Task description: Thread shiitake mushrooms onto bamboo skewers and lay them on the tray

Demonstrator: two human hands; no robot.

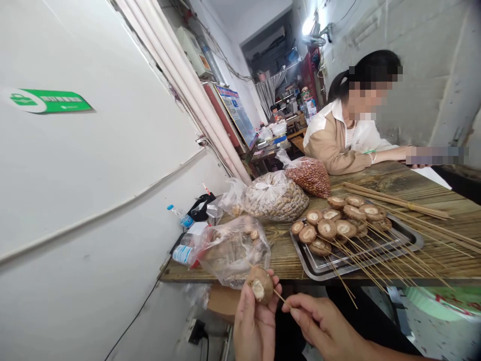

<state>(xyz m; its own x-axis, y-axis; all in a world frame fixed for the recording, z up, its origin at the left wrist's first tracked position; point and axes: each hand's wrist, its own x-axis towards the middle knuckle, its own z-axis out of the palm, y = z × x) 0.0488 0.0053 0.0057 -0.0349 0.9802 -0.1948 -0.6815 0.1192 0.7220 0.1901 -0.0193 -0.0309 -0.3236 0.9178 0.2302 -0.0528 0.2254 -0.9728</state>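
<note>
My left hand (255,313) is closed around a brown mushroom cap (260,286), its pale stem side turned toward me. A thin bamboo skewer (281,299) runs through the cap, and its tip shows just past the far side. My right hand (319,321) pinches that skewer a short way below the mushroom. Both hands are in front of the table's near edge. To their right, a metal tray (323,273) holds a pile of skewered mushrooms (344,228), with their sticks pointing toward me over the tray's rim.
On the wooden table (281,250) lie an open clear bag (233,245) with some mushrooms, a tied bag (278,198), a bag of reddish nuts or beans (310,175) and loose skewers (398,200). A person (341,135) sits across. Left stands a white wall (75,190).
</note>
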